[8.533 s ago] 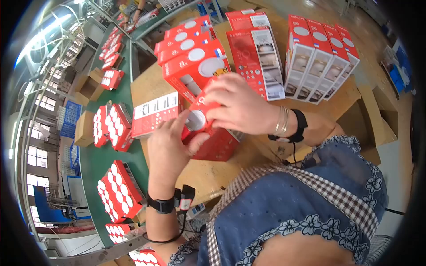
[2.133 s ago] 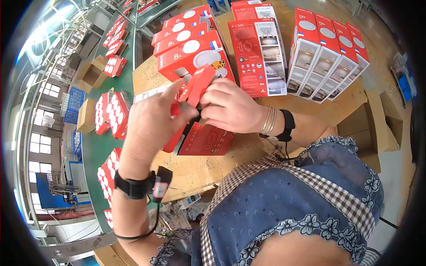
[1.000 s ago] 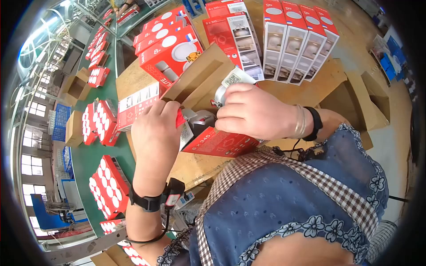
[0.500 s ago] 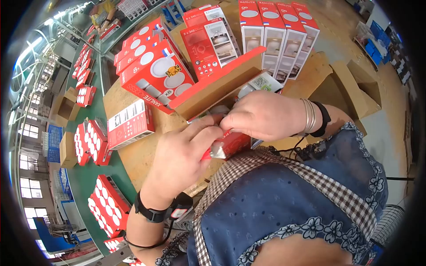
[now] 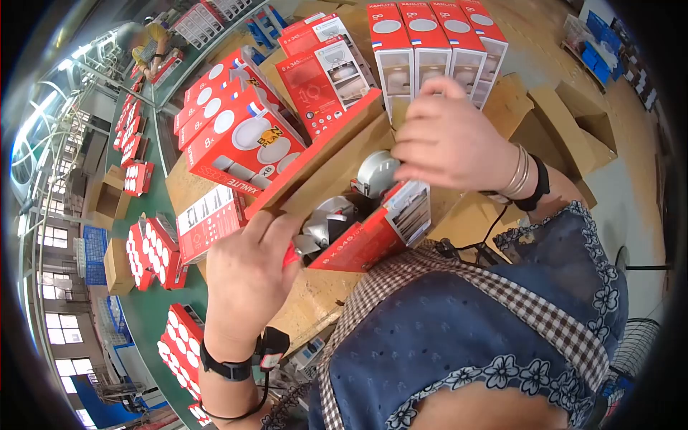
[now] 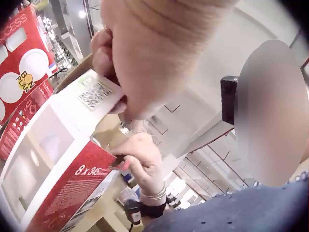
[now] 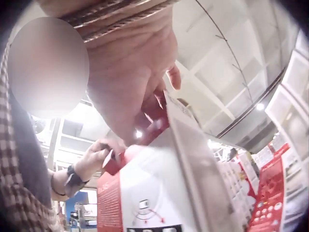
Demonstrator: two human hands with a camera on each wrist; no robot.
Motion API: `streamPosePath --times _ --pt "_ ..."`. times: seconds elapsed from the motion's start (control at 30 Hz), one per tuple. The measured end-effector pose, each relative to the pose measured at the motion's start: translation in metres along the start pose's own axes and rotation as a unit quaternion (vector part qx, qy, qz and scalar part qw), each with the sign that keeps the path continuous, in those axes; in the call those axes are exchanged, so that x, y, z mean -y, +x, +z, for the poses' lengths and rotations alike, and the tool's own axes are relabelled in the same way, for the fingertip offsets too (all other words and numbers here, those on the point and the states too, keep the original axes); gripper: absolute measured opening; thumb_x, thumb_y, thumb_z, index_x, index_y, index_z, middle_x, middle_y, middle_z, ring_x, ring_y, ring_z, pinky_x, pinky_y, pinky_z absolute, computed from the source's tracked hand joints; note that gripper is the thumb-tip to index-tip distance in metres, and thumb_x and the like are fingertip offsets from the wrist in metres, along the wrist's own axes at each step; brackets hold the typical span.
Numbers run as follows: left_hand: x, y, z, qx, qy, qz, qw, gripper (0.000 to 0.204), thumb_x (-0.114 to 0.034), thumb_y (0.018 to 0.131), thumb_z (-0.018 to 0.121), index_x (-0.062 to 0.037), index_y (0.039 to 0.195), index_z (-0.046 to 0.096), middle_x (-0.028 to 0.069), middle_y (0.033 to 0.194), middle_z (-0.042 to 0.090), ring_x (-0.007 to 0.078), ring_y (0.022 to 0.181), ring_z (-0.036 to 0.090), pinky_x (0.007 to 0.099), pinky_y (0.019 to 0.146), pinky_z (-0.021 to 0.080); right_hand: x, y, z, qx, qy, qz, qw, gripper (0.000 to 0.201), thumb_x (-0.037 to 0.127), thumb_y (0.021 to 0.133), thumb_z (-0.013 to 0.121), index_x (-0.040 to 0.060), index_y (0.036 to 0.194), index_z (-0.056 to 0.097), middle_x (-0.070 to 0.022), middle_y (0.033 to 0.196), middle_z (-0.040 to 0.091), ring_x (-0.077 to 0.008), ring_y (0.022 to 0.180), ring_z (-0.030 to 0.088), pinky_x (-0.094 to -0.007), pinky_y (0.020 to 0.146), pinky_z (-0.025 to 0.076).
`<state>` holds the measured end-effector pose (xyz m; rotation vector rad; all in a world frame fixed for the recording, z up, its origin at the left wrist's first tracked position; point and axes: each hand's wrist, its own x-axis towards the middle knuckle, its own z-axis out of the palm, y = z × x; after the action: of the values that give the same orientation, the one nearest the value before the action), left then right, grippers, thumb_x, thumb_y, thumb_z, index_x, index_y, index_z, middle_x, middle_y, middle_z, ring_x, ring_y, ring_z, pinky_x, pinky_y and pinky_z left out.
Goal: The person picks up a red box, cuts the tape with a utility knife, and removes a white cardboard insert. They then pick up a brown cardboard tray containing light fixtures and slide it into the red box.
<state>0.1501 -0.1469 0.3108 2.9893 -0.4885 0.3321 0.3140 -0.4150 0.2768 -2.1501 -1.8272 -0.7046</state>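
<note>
A long red carton (image 5: 365, 240) marked "8 x 345" lies open on the wooden table (image 5: 322, 301), its brown lid (image 5: 315, 154) swung back. Grey round lamps (image 5: 376, 172) show inside. My left hand (image 5: 251, 276) pinches a red end flap (image 5: 290, 254) at the near end. My right hand (image 5: 451, 140) grips the flap at the far end. In the left wrist view the fingers (image 6: 108, 53) pinch a white flap with a QR code (image 6: 94, 94) above the carton's red side (image 6: 72, 188). The right wrist view has the right hand (image 7: 130, 82) curled on the carton's edge (image 7: 183, 125).
Closed red lamp boxes (image 5: 236, 140) are stacked at the table's back left. A row of upright boxes (image 5: 430, 43) stands at the back. Red packs (image 5: 147, 251) lie on a green conveyor (image 5: 147, 308) at left. Brown cartons (image 5: 573, 122) sit at the right.
The lid has swung open and the lamps inside now show. My hands have moved apart to the carton's two ends, the right one going up and away.
</note>
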Motion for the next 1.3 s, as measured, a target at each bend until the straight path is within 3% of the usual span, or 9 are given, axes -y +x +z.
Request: streamPosePath --times 0.13,0.3,0.47,0.73,0.97,1.03,1.13,1.23,1.3 --pt "-0.002 -0.007 0.008 -0.003 0.049 -0.073 0.996 0.039 -0.013 0.075 0.076 -0.0073 0.11 0.061 0.0113 0.086 0.066 0.0319 0.07 0.063 0.0401 0.058 0.049 -0.008 -0.026 0.036 -0.085 0.064 0.034 0.994 0.032 0.024 0.078 0.077 0.0091 0.105 0.067 -0.0096 0.11 0.066 -0.0272 0.102 0.059 -0.047 0.103 0.037" --pt "-0.008 0.006 0.009 0.052 0.023 -0.189 0.98 0.036 -0.016 0.077 0.077 -0.0064 0.109 0.063 0.0132 0.079 0.064 0.0347 0.071 0.063 0.0414 0.061 0.05 0.028 -0.04 0.096 -0.36 0.354 0.24 0.829 0.098 0.033 0.068 0.088 0.0055 0.148 0.038 -0.0175 0.152 0.037 -0.0318 0.139 0.04 -0.044 0.116 0.028" --pt "0.002 0.011 0.019 -0.045 0.081 -0.071 0.993 0.022 -0.009 0.074 0.072 -0.0047 0.094 0.065 0.0117 0.074 0.06 0.0336 0.069 0.063 0.0411 0.06 0.05 0.038 -0.087 0.145 -0.334 0.485 0.312 0.745 0.119 0.031 0.063 0.092 0.0035 0.154 0.021 -0.0178 0.155 0.033 -0.0303 0.144 0.033 -0.0435 0.118 0.024" --pt "-0.01 0.01 0.017 -0.039 0.076 -0.076 0.993 0.021 -0.007 0.072 0.07 -0.0063 0.09 0.061 0.0103 0.073 0.059 0.0333 0.07 0.062 0.0421 0.058 0.05 0.047 -0.128 0.206 0.009 0.676 0.38 0.632 0.097 0.014 0.064 0.092 0.0026 0.145 0.041 -0.0082 0.134 0.058 -0.0169 0.123 0.053 -0.0338 0.107 0.042" --pt "0.02 -0.045 0.018 -0.106 -0.02 -0.201 0.974 0.013 -0.002 0.075 0.069 -0.0026 0.083 0.059 0.0139 0.07 0.058 0.0323 0.064 0.059 0.0396 0.059 0.048 0.003 -0.088 0.133 0.04 0.637 0.34 0.691 0.091 0.017 0.065 0.091 0.003 0.142 0.045 -0.0058 0.13 0.059 -0.0148 0.118 0.055 -0.033 0.104 0.044" --pt "0.039 -0.079 0.07 -0.112 -0.136 -0.325 0.929 0.015 -0.009 0.082 0.071 -0.0012 0.083 0.058 0.0129 0.066 0.052 0.0239 0.056 0.047 0.0352 0.057 0.045 -0.013 -0.088 0.134 0.062 0.55 0.311 0.773 0.081 0.021 0.074 0.086 0.0036 0.142 0.046 -0.0064 0.128 0.059 -0.015 0.115 0.056 -0.0326 0.101 0.046" --pt "0.05 -0.132 0.173 -0.148 -0.283 -0.462 0.827 0.023 -0.014 0.088 0.071 0.001 0.08 0.056 0.0076 0.061 0.043 0.0129 0.057 0.036 0.0327 0.052 0.039 -0.021 -0.125 0.197 0.095 0.62 0.422 0.655 0.071 0.021 0.084 0.078 -0.001 0.142 0.044 -0.0095 0.127 0.06 -0.0166 0.119 0.055 -0.0324 0.102 0.045" --pt "0.059 -0.191 0.267 -0.129 -0.341 -0.553 0.749 0.019 -0.013 0.089 0.07 0.0008 0.081 0.059 0.0011 0.059 0.045 0.0076 0.06 0.037 0.031 0.051 0.038 0.005 -0.169 0.255 0.026 0.492 0.428 0.757 0.063 0.019 0.087 0.076 0.0011 0.14 0.048 -0.0084 0.122 0.062 -0.0164 0.112 0.059 -0.0328 0.096 0.049" --pt "0.05 -0.217 0.302 -0.159 -0.403 -0.58 0.689 0.019 -0.012 0.091 0.068 -0.0003 0.079 0.06 -0.0049 0.06 0.044 0.0059 0.06 0.037 0.028 0.05 0.035 0.025 -0.16 0.257 0.026 0.494 0.502 0.709 0.058 0.024 0.09 0.073 -0.0012 0.137 0.05 -0.011 0.121 0.064 -0.0168 0.108 0.061 -0.0332 0.095 0.049"
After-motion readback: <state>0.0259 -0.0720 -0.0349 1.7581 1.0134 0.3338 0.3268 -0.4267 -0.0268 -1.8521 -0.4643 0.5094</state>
